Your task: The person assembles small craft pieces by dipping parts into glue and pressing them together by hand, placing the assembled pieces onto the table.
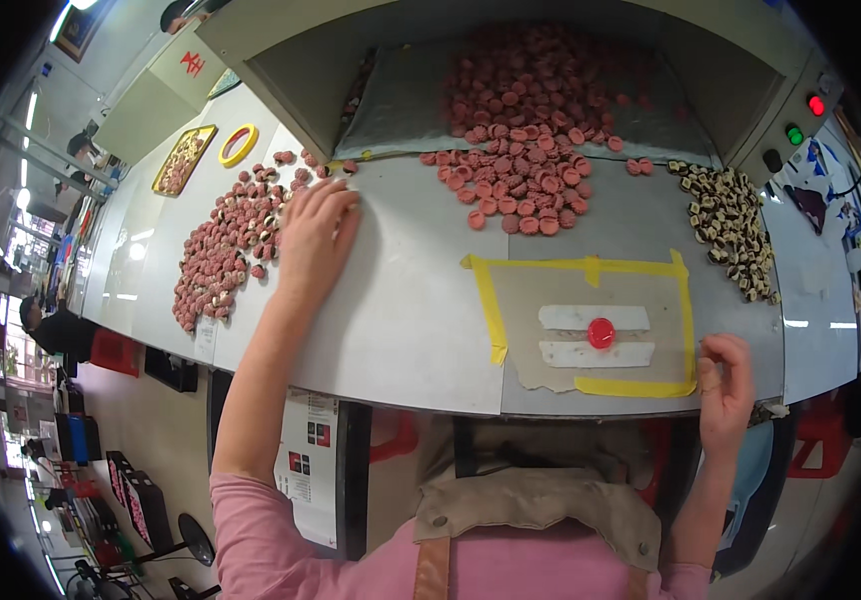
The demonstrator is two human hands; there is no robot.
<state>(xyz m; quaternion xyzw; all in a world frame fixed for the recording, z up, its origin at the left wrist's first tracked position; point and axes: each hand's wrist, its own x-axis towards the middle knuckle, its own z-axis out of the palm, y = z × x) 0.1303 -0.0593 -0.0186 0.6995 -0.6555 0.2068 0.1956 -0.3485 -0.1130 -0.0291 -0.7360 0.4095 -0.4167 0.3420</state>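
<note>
My left hand [319, 225] lies palm down on the table, its fingers stretched out at the right edge of a pile of small round pink-and-dark pieces [216, 265]. No object shows in it. My right hand [727, 385] is at the table's front edge, fingers curled in; whatever they may hold is too small or hidden. Just left of it is a cardboard sheet [526, 365] bordered with yellow tape [686, 300]. On the sheet, a bright red round piece [601, 333] sits between two white strips [596, 354].
Ridged pink caps [526, 185] spill from a grey box-like machine [766, 100] at the back. Black-and-cream small pieces [726, 225] are heaped at the right. A yellow tape roll [239, 146] and a yellow-rimmed tray [184, 160] lie at the far left. Other people are in the background.
</note>
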